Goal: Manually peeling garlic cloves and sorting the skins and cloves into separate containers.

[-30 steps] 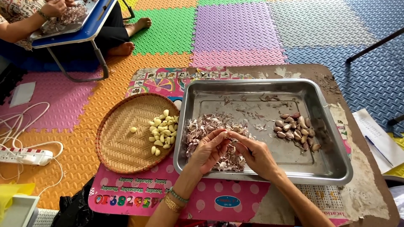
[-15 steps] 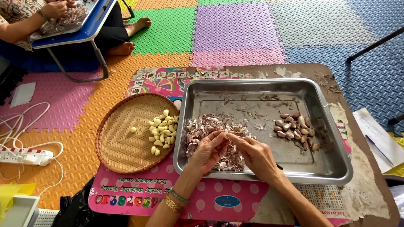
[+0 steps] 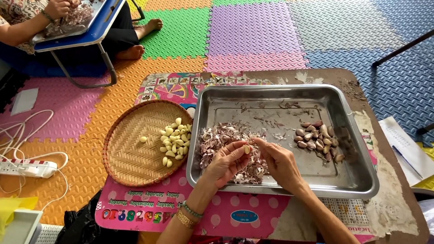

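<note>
My left hand and my right hand meet over a steel tray, both pinching one pale garlic clove at the fingertips. Under them lies a heap of purple-white garlic skins. Several unpeeled cloves sit at the tray's right side. To the left of the tray a round woven basket holds several peeled yellow cloves.
The tray and basket rest on a low table with a pink printed cover. Coloured foam floor mats surround it. Another person sits top left at a small blue table. A power strip with cables lies at left; papers at right.
My hands have stayed over the skin heap; the fingers shifted slightly around the clove, which now shows bare between the fingertips.
</note>
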